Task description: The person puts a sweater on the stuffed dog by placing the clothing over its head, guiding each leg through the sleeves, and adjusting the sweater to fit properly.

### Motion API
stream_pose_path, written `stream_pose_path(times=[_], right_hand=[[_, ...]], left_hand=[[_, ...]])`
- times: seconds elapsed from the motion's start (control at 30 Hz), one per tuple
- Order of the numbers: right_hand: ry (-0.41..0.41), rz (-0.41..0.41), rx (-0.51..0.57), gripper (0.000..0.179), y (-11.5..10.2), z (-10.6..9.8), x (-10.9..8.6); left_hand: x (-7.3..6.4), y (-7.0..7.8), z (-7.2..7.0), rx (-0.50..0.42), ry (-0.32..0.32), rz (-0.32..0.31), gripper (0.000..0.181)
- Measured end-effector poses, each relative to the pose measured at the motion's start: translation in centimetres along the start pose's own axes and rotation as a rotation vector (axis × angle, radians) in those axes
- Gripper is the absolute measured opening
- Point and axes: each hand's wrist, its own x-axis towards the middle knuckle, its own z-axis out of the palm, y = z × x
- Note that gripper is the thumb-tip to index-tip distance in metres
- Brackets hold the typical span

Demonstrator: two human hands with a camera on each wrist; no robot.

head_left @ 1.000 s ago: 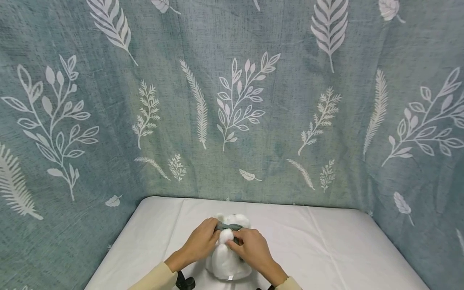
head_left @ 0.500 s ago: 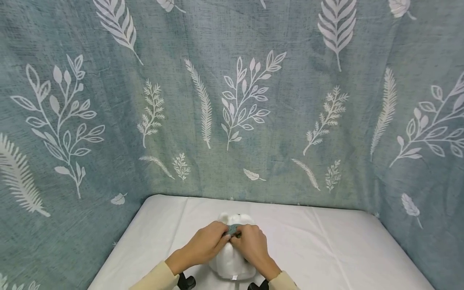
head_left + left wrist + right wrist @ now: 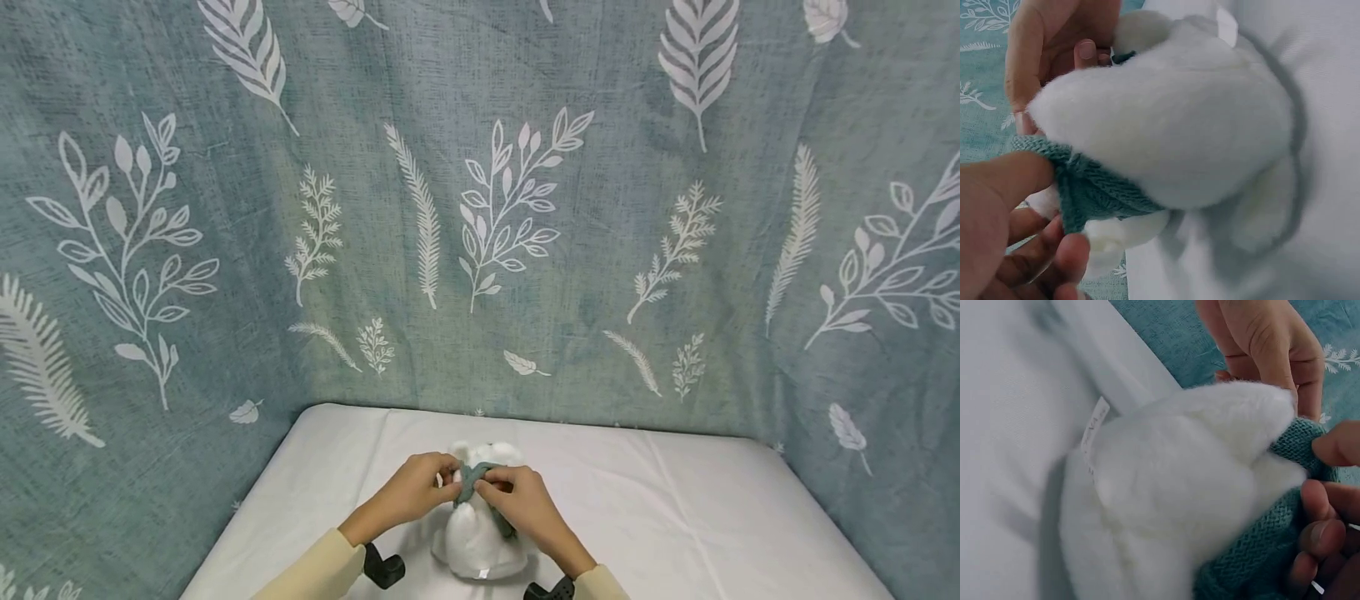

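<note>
A white plush toy (image 3: 474, 546) sits upright on the table with its back toward me. Round its neck lies a teal knitted scarf (image 3: 471, 481), crossed at the back, one part hanging down the toy's right side. My left hand (image 3: 422, 486) pinches the scarf's left part between thumb and fingers; the left wrist view shows the knit edge (image 3: 1075, 206) there. On the other side my right hand (image 3: 525, 504) pinches the scarf near the crossing with thumb and forefinger. In the right wrist view the lower scarf part (image 3: 1250, 556) runs under the curled fingers. The toy's face is hidden.
A white cloth covers the table (image 3: 660, 517). Blue-green curtains (image 3: 570, 333) with white leaf prints stand behind it and at both sides. Dark wrist devices (image 3: 384, 568) hang under both forearms. A small white tag (image 3: 1093, 428) sticks out of the toy's lower seam.
My hands came together at the scarf behind the toy's neck, then moved slightly apart. The scarf now shows crossed, with one part hanging at the right. The toy stays in place.
</note>
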Motion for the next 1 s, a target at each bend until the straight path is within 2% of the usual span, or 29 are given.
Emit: stream_pose_path(times=[0.07, 0.17, 0.3, 0.4, 0.5, 0.7, 0.83, 1.0], right_hand=[[-0.011, 0.021, 0.046, 0.026, 0.0, 0.0, 0.0], [-0.007, 0.061, 0.111, 0.03, -0.1, 0.1, -0.1], [0.043, 0.146, 0.218, 0.032, -0.5, 0.2, -0.1], [0.069, 0.192, 0.237, 0.027, -0.9, 0.2, -0.1], [0.06, 0.195, 0.17, 0.02, -1.4, 0.2, -0.4], [0.051, 0.122, -0.027, 0.01, -2.0, -0.2, -1.7], [0.053, 0.076, -0.13, 0.012, -2.2, -0.4, -2.4], [0.037, 0.077, -0.219, 0.02, -2.1, -0.6, -2.9]], left_hand=[[0.2, -0.1, -0.1, 0.018, -0.014, 0.01, 0.003], [0.4, -0.2, 0.1, 0.036, -0.023, 0.012, 0.005], [0.5, -0.1, 0.4, 0.051, -0.04, -0.004, 0.015], [0.5, 0.1, 0.5, 0.071, -0.041, -0.011, 0.019], [0.5, 0.2, 0.4, 0.091, -0.035, -0.022, 0.016], [0.5, 0.1, 0.1, 0.083, -0.024, -0.025, 0.017], [0.6, 0.0, -0.2, 0.04, 0.004, -0.031, 0.02], [0.7, -0.4, 0.0, -0.087, 0.009, -0.102, 0.023]])
